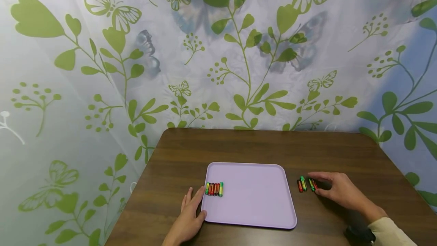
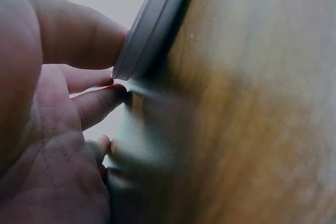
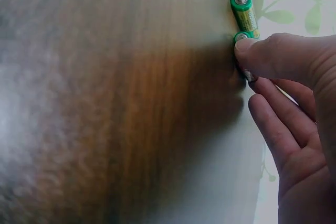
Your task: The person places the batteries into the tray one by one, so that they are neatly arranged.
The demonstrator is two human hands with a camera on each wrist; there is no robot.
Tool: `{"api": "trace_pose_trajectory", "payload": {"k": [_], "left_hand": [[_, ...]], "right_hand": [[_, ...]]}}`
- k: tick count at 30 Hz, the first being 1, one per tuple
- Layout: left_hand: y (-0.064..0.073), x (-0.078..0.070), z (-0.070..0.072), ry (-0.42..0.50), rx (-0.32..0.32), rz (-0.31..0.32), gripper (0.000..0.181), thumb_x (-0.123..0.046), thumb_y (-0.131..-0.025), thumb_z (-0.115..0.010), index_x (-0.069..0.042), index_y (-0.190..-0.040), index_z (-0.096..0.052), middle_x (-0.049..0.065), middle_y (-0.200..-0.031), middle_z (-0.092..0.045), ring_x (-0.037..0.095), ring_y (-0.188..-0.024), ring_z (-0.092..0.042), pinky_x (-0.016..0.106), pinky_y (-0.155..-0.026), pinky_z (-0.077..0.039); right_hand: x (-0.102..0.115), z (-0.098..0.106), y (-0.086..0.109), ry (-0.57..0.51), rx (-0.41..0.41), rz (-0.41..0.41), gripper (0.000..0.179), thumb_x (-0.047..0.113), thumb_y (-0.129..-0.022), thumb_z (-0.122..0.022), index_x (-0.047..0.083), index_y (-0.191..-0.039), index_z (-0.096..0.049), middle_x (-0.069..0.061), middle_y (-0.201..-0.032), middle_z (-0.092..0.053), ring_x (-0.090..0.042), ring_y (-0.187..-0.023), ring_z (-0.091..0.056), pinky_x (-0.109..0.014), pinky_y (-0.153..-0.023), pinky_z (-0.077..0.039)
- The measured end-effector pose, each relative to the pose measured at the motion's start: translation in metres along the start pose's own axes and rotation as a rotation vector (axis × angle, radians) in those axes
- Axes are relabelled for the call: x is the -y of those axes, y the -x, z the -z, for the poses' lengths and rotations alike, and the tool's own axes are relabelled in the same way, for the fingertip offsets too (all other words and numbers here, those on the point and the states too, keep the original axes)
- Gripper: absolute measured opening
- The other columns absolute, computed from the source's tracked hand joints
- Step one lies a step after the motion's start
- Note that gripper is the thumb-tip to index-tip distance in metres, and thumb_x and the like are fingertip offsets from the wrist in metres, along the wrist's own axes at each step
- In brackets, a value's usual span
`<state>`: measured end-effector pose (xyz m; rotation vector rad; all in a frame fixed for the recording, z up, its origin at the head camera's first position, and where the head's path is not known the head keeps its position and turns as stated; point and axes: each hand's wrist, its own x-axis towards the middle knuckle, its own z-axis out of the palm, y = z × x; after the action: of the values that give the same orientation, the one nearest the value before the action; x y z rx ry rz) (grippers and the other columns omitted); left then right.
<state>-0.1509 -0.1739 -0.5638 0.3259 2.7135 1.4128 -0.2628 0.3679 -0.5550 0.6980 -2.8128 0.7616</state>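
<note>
A lilac tray (image 1: 252, 200) lies on the table. My left hand (image 1: 188, 215) is at its left edge, with the thumb against the rim (image 2: 152, 30) and the other fingers stretched out along the side. Inside the tray by that edge, several red and green batteries (image 1: 214, 189) stand side by side in a row. Right of the tray, my right hand (image 1: 343, 191) pinches a green battery (image 1: 311, 184) and a darker red one beside it between thumb and fingers. Just left of these lie another green battery (image 1: 303, 183) and a red-and-black battery (image 1: 299, 186).
The brown wooden table (image 1: 259, 147) has rounded far corners. Behind it hangs a pale curtain (image 1: 191, 67) printed with green leaves and butterflies. A dark object (image 1: 360, 234) shows at the right wrist, near the cream sleeve (image 1: 392, 232).
</note>
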Motion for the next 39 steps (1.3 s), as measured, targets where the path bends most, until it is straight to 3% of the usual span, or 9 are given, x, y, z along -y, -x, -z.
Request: {"api": "trace_pose_trajectory", "payload": {"k": [10, 18, 21, 26, 31, 39], "left_hand": [[0.000, -0.003, 0.002, 0.008, -0.002, -0.006, 0.073, 0.004, -0.097, -0.067, 0.004, -0.165, -0.040, 0.028, -0.173, -0.038, 0.060, -0.166, -0.001, 0.074, -0.130, 0.008], [0.013, -0.012, 0.009, 0.001, 0.023, 0.009, 0.073, 0.003, -0.098, -0.067, 0.002, -0.166, -0.040, 0.027, -0.174, -0.038, 0.059, -0.166, -0.001, 0.074, -0.130, 0.008], [0.018, -0.016, 0.011, 0.008, 0.029, 0.012, 0.073, 0.003, -0.098, -0.067, 0.002, -0.166, -0.041, 0.027, -0.173, -0.039, 0.060, -0.166, -0.001, 0.075, -0.130, 0.008], [0.027, -0.019, 0.015, 0.017, 0.045, 0.012, 0.073, 0.004, -0.098, -0.067, 0.004, -0.166, -0.040, 0.028, -0.173, -0.038, 0.061, -0.165, -0.001, 0.076, -0.129, 0.008], [0.035, -0.016, 0.022, 0.017, 0.062, 0.010, 0.073, 0.003, -0.098, -0.067, 0.003, -0.166, -0.040, 0.027, -0.173, -0.038, 0.060, -0.166, -0.001, 0.075, -0.129, 0.008], [0.046, -0.012, 0.034, 0.030, 0.079, 0.002, 0.073, 0.003, -0.098, -0.067, 0.001, -0.166, -0.041, 0.026, -0.174, -0.038, 0.059, -0.166, 0.000, 0.073, -0.130, 0.009]], "right_hand": [[0.006, 0.007, 0.004, 0.034, 0.000, -0.024, 0.051, 0.022, -0.079, -0.098, 0.014, -0.127, -0.082, -0.005, -0.121, -0.084, -0.002, -0.105, -0.075, -0.027, -0.081, -0.065], [0.044, 0.013, 0.011, -0.062, -0.054, -0.006, 0.051, 0.020, -0.080, -0.098, 0.013, -0.127, -0.082, -0.006, -0.121, -0.084, -0.004, -0.106, -0.077, -0.018, -0.082, -0.061], [0.061, 0.012, 0.009, -0.073, -0.056, -0.012, 0.051, 0.019, -0.081, -0.098, 0.014, -0.129, -0.082, -0.005, -0.123, -0.083, -0.008, -0.106, -0.078, -0.021, -0.083, -0.063], [0.091, -0.001, 0.006, -0.118, -0.053, -0.014, 0.048, 0.017, -0.083, -0.097, 0.014, -0.129, -0.082, -0.001, -0.122, -0.083, -0.016, -0.103, -0.080, -0.034, -0.082, -0.067], [0.122, -0.020, 0.003, -0.199, -0.049, -0.009, 0.048, 0.012, -0.085, -0.094, 0.011, -0.131, -0.080, -0.002, -0.126, -0.082, -0.019, -0.107, -0.081, -0.037, -0.085, -0.068], [0.164, -0.048, -0.004, -0.267, -0.056, 0.014, 0.048, 0.008, -0.084, -0.093, 0.010, -0.131, -0.080, 0.002, -0.128, -0.082, -0.023, -0.113, -0.081, -0.028, -0.098, -0.063]]}}
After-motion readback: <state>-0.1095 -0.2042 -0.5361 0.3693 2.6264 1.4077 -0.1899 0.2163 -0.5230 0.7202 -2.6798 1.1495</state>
